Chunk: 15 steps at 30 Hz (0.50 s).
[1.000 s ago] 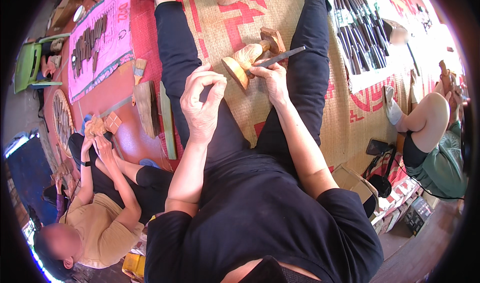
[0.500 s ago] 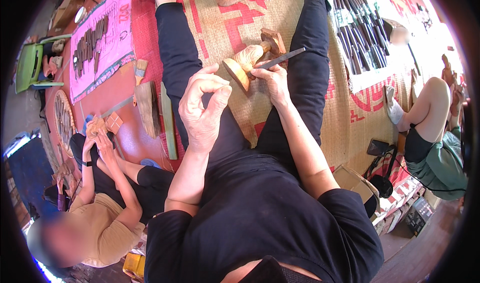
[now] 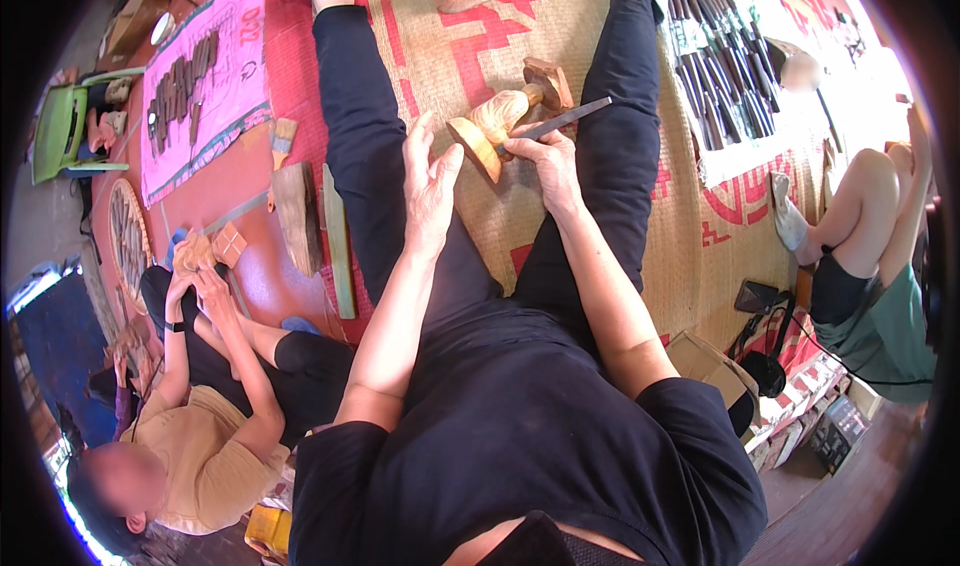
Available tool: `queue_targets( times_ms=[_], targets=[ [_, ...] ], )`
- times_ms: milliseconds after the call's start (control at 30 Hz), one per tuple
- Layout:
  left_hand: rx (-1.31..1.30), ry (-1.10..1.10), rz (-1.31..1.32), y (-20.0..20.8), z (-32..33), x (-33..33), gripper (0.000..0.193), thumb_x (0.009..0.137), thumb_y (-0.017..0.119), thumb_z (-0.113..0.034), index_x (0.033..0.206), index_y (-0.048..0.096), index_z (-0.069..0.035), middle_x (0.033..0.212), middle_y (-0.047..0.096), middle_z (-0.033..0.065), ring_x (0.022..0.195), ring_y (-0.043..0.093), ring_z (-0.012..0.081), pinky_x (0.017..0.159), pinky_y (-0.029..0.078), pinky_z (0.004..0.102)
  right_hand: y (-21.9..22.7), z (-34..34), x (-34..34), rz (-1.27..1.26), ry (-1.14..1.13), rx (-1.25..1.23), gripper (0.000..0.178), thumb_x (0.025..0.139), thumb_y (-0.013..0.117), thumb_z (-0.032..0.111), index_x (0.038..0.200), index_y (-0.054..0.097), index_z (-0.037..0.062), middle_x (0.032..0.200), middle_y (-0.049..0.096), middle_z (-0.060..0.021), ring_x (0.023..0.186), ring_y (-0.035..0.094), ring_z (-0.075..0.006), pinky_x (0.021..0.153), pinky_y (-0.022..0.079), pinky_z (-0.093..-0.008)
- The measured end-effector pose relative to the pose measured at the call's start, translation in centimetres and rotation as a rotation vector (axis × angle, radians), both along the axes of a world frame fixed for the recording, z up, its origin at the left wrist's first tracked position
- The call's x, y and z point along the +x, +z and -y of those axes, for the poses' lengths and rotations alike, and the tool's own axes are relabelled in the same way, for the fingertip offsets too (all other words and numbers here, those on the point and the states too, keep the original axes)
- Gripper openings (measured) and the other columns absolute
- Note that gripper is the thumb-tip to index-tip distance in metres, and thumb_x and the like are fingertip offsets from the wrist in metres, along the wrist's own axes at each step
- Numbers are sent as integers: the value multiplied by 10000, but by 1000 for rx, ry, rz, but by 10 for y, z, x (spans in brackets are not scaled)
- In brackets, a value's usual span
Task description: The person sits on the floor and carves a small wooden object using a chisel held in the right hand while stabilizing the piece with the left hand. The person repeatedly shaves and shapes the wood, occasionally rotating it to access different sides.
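Note:
A carved wooden figure (image 3: 500,114) lies tilted between my legs. Its round flat base (image 3: 472,149) faces toward me, and its far end rests near a wooden block-like part. My right hand (image 3: 547,164) is closed around a long flat grey metal tool (image 3: 565,118), like a chisel or file, whose end points up and right over my right thigh. The fingers of that hand lie beside the figure's base; whether they also grip the wood is hidden. To the left of the base, my left hand (image 3: 430,188) is open, thumb and fingers apart, with nothing in it.
Dark-handled carving tools lie in rows on a white cloth (image 3: 725,161) at right and a pink cloth (image 3: 225,86) at left. Beside my left leg are a brush (image 3: 282,144), a wood piece (image 3: 295,216) and a green strip (image 3: 338,246). Co-workers sit on both sides.
My left hand has opened from a curled, pinching shape and turned, its fingers now straighter and nearer the figure's base. My right hand and the tool have hardly moved.

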<state>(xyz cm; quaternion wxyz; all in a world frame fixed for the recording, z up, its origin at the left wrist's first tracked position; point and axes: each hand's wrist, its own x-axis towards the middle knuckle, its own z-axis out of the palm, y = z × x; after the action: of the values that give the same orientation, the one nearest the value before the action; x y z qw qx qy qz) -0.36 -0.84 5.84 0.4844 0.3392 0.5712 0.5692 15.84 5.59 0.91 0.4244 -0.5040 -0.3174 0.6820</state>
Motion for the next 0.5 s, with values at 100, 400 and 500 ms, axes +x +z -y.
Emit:
queue_targets(
  times_ms=[100,400,500],
  targets=[
    [-61,-52,-104,-27,-2,5,712,994,538,-419,1534,223,-77,1577,196,177,1477,162,293,1193,141,412,3,0,1,-21,2,-4,89,760,727,9,839,688,23,776,684,-29,721,604,-96,719,462,-247],
    [-116,-108,39,-42,-3,6,739,1006,468,-485,1557,153,-105,1592,178,148,1475,158,281,1187,172,398,2,-1,2,-65,13,6,100,761,727,5,852,684,9,781,692,-46,719,617,-110,714,467,-244],
    [-87,-96,-58,-51,-8,2,772,997,492,-480,1552,145,-70,1597,155,174,1485,124,297,1193,142,404,2,-1,-1,-72,9,6,104,754,726,5,848,683,6,774,690,-49,710,618,-113,707,470,-246]
  ],
)
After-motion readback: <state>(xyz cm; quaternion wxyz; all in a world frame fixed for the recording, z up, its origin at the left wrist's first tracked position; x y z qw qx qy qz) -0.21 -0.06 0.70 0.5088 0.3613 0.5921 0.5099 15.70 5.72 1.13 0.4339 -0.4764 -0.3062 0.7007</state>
